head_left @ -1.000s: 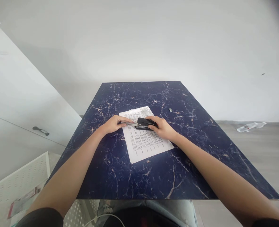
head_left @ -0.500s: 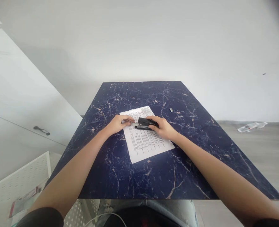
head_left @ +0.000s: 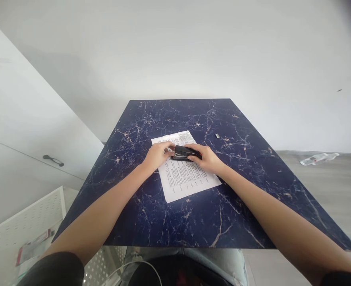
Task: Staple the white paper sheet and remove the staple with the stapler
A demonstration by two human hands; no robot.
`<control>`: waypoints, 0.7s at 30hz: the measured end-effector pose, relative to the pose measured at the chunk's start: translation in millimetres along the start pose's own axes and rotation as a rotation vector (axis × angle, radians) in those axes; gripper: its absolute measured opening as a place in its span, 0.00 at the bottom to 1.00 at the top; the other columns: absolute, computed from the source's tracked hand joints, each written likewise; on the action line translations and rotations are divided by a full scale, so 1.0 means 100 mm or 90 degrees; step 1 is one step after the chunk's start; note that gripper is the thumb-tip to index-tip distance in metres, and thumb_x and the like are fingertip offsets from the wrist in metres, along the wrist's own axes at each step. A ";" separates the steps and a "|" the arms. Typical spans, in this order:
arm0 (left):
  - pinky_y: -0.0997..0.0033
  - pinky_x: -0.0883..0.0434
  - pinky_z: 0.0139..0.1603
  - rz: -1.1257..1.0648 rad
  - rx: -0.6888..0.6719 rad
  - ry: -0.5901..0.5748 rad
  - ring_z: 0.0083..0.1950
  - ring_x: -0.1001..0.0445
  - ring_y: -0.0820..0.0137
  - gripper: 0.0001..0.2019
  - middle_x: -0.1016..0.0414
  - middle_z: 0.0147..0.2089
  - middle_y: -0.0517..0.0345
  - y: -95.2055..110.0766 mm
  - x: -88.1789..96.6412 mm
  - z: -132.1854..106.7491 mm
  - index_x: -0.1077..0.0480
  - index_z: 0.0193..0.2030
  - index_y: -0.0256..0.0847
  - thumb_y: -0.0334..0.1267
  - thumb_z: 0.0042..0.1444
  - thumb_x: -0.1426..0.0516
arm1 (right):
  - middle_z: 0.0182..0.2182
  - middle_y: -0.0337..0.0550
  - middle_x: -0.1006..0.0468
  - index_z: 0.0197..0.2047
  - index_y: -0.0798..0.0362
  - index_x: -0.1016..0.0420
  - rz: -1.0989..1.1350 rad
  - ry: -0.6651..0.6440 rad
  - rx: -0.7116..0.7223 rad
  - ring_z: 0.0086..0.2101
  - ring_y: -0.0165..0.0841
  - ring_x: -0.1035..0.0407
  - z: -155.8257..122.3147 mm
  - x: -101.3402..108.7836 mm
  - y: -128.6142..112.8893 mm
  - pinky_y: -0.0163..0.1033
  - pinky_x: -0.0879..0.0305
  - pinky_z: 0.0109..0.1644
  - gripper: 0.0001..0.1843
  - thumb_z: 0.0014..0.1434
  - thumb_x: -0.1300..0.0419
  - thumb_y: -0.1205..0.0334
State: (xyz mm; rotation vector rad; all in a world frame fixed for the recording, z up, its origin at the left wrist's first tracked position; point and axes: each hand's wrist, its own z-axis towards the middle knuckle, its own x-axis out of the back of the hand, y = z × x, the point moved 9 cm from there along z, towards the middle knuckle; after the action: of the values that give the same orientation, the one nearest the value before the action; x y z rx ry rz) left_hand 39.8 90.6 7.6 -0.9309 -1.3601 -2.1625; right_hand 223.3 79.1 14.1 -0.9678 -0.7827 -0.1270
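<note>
A: Plain pale wall [head_left: 175, 59] behind, a white cabinet [head_left: 23, 119] on the left, and a blue marbled worktop [head_left: 238, 226] in front of it. What's on there?

B: A printed sheet [head_left: 178, 186], lying askew, with a black stapler [head_left: 185, 151] above its upper half, in the person's hands. I can't tell whether there's more than one page.

A: How are the hands placed?

B: The right hand [head_left: 209, 159] is closed around the stapler's right end, thumb on the near side. The left hand [head_left: 158, 155] has its fingers curled at the other end; whether they grip or only touch it, I can't tell.

A: And how far along is it?

B: Midway, I'd judge. The stapler is in place over the paper, but its upper arm looks raised from the base, so the handling seems unfinished. I can't make out any staple in the sheet. Past the paper's far right corner, a small metallic piece [head_left: 217, 136] sits apart, too small to identify.
</note>
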 end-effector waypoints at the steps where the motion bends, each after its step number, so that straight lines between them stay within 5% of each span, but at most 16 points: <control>1: 0.62 0.25 0.48 -0.001 0.005 0.004 0.41 0.19 0.65 0.12 0.15 0.48 0.56 0.00 0.00 0.00 0.21 0.48 0.45 0.29 0.59 0.36 | 0.56 0.50 0.18 0.63 0.48 0.25 -0.003 0.000 -0.002 0.54 0.46 0.23 0.00 0.00 0.01 0.57 0.29 0.61 0.23 0.65 0.39 0.62; 11: 0.61 0.25 0.49 -0.017 0.028 0.021 0.41 0.19 0.64 0.07 0.16 0.43 0.56 -0.05 0.08 -0.04 0.22 0.45 0.44 0.36 0.60 0.34 | 0.49 0.49 0.18 0.60 0.47 0.27 -0.140 0.024 0.015 0.47 0.46 0.24 0.00 -0.01 -0.15 0.55 0.27 0.53 0.21 0.64 0.35 0.58; 15: 0.54 0.27 0.54 0.157 0.067 0.118 0.48 0.22 0.57 0.04 0.17 0.45 0.50 -0.12 0.29 -0.10 0.24 0.44 0.43 0.37 0.66 0.40 | 0.51 0.51 0.20 0.65 0.45 0.31 -0.193 0.048 0.048 0.51 0.49 0.26 -0.04 -0.01 -0.31 0.59 0.28 0.56 0.24 0.68 0.38 0.59; 21: 0.44 0.30 0.58 0.367 0.237 0.164 0.59 0.30 0.42 0.19 0.26 0.55 0.36 -0.27 0.42 -0.21 0.30 0.57 0.37 0.47 0.65 0.39 | 0.57 0.51 0.22 0.69 0.44 0.34 -0.148 0.015 0.048 0.53 0.47 0.25 -0.05 -0.08 -0.29 0.56 0.25 0.56 0.25 0.71 0.43 0.62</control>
State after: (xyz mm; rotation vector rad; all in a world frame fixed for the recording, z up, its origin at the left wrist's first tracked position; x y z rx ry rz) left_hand -13.5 83.5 15.0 -0.7477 -1.1370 -1.4755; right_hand 207.4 56.5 27.2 -0.8010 -0.8704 -0.3088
